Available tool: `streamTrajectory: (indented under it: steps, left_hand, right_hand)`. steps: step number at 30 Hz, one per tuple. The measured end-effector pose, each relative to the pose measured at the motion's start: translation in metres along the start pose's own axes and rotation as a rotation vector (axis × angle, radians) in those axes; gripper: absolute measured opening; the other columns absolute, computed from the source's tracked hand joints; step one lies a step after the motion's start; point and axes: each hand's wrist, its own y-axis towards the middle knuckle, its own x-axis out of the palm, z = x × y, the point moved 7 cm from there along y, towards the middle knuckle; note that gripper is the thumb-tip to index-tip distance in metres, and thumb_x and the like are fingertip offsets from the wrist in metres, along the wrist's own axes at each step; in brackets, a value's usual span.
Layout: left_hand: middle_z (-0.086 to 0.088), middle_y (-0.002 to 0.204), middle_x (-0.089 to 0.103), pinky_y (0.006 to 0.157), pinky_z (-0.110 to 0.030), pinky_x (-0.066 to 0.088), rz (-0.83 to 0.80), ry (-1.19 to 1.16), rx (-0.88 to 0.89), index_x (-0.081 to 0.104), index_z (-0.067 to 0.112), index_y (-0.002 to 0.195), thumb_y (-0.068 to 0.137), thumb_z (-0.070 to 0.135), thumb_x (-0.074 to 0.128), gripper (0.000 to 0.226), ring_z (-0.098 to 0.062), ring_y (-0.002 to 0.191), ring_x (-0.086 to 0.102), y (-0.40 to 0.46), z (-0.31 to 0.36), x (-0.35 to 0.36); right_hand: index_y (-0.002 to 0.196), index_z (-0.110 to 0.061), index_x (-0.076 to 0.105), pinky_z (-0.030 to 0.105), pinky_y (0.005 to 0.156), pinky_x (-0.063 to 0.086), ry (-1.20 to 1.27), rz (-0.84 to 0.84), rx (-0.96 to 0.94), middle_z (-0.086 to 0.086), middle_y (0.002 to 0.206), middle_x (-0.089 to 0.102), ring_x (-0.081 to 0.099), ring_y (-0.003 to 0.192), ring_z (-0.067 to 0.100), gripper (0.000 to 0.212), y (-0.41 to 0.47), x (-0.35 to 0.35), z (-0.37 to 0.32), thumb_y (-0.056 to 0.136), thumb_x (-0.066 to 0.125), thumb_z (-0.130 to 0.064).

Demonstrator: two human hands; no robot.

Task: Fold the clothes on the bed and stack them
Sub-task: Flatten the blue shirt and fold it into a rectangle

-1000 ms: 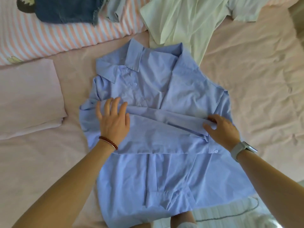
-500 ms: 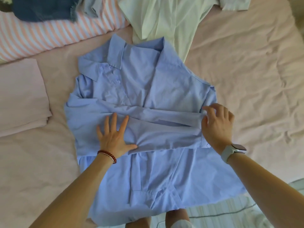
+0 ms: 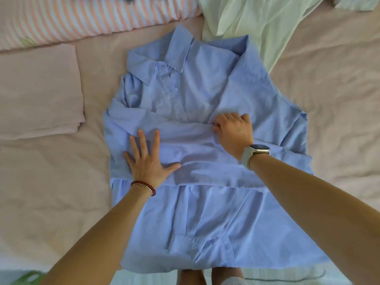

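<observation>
Now blue shirt (image 3: 205,95) flat under both hands, left hand (image 3: 147,159) pressing, right hand (image 3: 234,132) pinching

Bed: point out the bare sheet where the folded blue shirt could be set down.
Bare pink sheet lies right of the blue shirt, below the pale green garment. Another bare patch sits left of the shirt, below the folded pink stack. The top edge is crowded by the striped pillow and green garment.

A bed (image 3: 329,83) under a wrinkled pink sheet carries a blue shirt (image 3: 205,212) spread flat, a folded pink cloth (image 3: 39,91) at left, a pale green garment (image 3: 257,19) and a striped pillow (image 3: 82,17) beyond
</observation>
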Motion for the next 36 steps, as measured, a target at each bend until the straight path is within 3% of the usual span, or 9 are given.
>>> streamTrajectory:
  steps: [6, 9, 12, 16, 19, 22, 27, 31, 36]
  left_hand:
    - [-0.008, 0.156, -0.016, 0.107, -0.064, 0.000, -0.034, -0.042, -0.006, -0.023, 0.044, 0.135, 0.056, 0.081, 0.057, 0.118, -0.031, 0.142, -0.017, 0.006, -0.011, -0.003]
    - [-0.007, 0.157, -0.006, 0.107, -0.064, -0.003, 0.102, -0.071, 0.059, 0.001, 0.036, 0.145, 0.076, 0.068, 0.053, 0.093, -0.032, 0.143, -0.011, 0.021, -0.015, -0.025]
    - [-0.005, 0.157, -0.010, 0.108, -0.064, -0.002, 0.038, -0.002, 0.008, 0.006, 0.035, 0.148, 0.087, 0.059, 0.041, 0.074, -0.032, 0.142, -0.013, 0.056, -0.033, -0.033]
    - [-0.003, 0.157, -0.003, 0.107, -0.064, -0.005, -0.076, 0.046, -0.003, 0.007, 0.038, 0.147, 0.088, 0.061, 0.034, 0.069, -0.029, 0.143, -0.013, 0.089, -0.048, -0.030]
    - [-0.014, 0.143, 0.035, 0.107, -0.065, 0.004, 0.191, -0.064, 0.043, 0.047, 0.021, 0.133, 0.086, 0.041, 0.057, 0.053, -0.033, 0.137, 0.022, 0.093, -0.041, -0.059]
    - [-0.020, 0.133, 0.045, 0.106, -0.059, 0.017, 0.389, -0.081, 0.051, 0.055, 0.010, 0.125, 0.080, 0.037, 0.062, 0.053, -0.041, 0.123, 0.040, 0.108, -0.038, -0.088]
    - [-0.018, 0.135, 0.043, 0.101, -0.048, 0.030, 0.131, -0.266, -0.177, 0.038, 0.011, 0.135, 0.081, 0.054, 0.059, 0.072, -0.039, 0.123, 0.037, 0.176, -0.050, -0.092]
    - [-0.010, 0.097, 0.055, 0.078, -0.031, 0.036, -0.008, -0.477, -0.142, 0.052, 0.007, 0.103, 0.088, 0.048, 0.053, 0.044, -0.026, 0.092, 0.050, 0.207, -0.049, -0.092]
    - [-0.008, 0.060, 0.042, 0.058, -0.031, 0.022, 0.183, -0.583, 0.018, 0.040, 0.008, 0.071, 0.096, 0.019, 0.045, 0.028, -0.030, 0.067, 0.045, 0.197, -0.035, -0.116]
  right_hand:
    - [0.103, -0.006, 0.063, 0.040, 0.077, 0.030, 0.011, 0.192, 0.108, 0.015, 0.103, 0.060, 0.053, 0.095, 0.034, 0.025, -0.008, -0.029, 0.002, 0.082, 0.049, -0.004]
    - [0.114, -0.012, 0.065, 0.049, 0.091, 0.041, -0.091, 0.311, -0.391, 0.010, 0.116, 0.063, 0.060, 0.106, 0.032, 0.037, -0.029, -0.032, -0.047, 0.082, 0.047, -0.014]
    - [0.131, -0.022, 0.053, 0.062, 0.099, 0.036, -0.359, 0.039, -0.603, 0.004, 0.137, 0.051, 0.048, 0.126, 0.026, 0.045, -0.037, 0.005, -0.062, 0.088, 0.044, -0.033]
    - [0.133, -0.024, 0.051, 0.064, 0.099, 0.033, -0.412, -0.129, -0.489, 0.001, 0.138, 0.050, 0.047, 0.127, 0.027, 0.046, -0.018, 0.017, -0.048, 0.091, 0.041, -0.040]
    - [0.121, -0.013, 0.062, 0.066, 0.096, 0.033, -0.254, 0.066, -0.546, 0.007, 0.124, 0.061, 0.057, 0.116, 0.028, 0.045, 0.003, -0.007, -0.050, 0.088, 0.037, -0.028]
    - [0.122, -0.004, 0.060, 0.065, 0.097, 0.033, -0.294, 0.225, -0.479, 0.014, 0.123, 0.061, 0.058, 0.114, 0.031, 0.040, 0.048, -0.041, -0.033, 0.086, 0.048, -0.016]
    - [0.141, -0.002, 0.031, 0.053, 0.109, 0.016, -0.253, 0.071, -0.101, 0.018, 0.140, 0.042, 0.037, 0.131, 0.031, 0.061, 0.143, -0.068, 0.019, 0.091, 0.051, -0.030]
    - [0.121, -0.008, 0.051, 0.041, 0.088, 0.034, -0.249, -0.059, -0.050, 0.014, 0.116, 0.058, 0.049, 0.111, 0.033, 0.054, 0.181, -0.067, 0.025, 0.089, 0.047, -0.051]
    - [0.097, -0.006, 0.053, 0.036, 0.065, 0.035, -0.073, -0.015, -0.047, 0.017, 0.096, 0.062, 0.057, 0.085, 0.039, 0.025, 0.172, -0.071, 0.014, 0.094, 0.045, -0.030]
